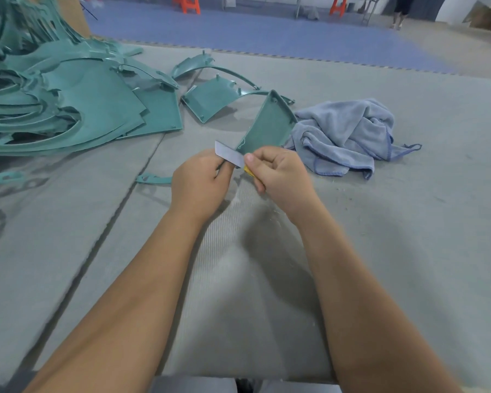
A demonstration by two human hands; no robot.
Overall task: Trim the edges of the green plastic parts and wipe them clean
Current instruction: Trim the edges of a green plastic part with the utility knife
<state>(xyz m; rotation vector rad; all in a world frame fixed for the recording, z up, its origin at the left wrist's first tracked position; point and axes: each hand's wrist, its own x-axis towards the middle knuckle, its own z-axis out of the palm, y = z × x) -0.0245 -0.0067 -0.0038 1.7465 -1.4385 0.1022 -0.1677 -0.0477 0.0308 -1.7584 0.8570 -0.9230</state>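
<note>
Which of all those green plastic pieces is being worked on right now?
The tapered green panel standing up off the mat, gripped by the left hand, with the right hand's blade against its lower edge. The others lie untouched.

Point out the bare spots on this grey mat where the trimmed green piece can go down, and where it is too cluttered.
Bare grey mat lies right of the right hand, in front of the crumpled blue-grey cloth. More lies beyond the cloth. Crowded: the heap of green plastic parts on the left, the loose curved green parts behind the hands, and a small green offcut by the left hand.
</note>
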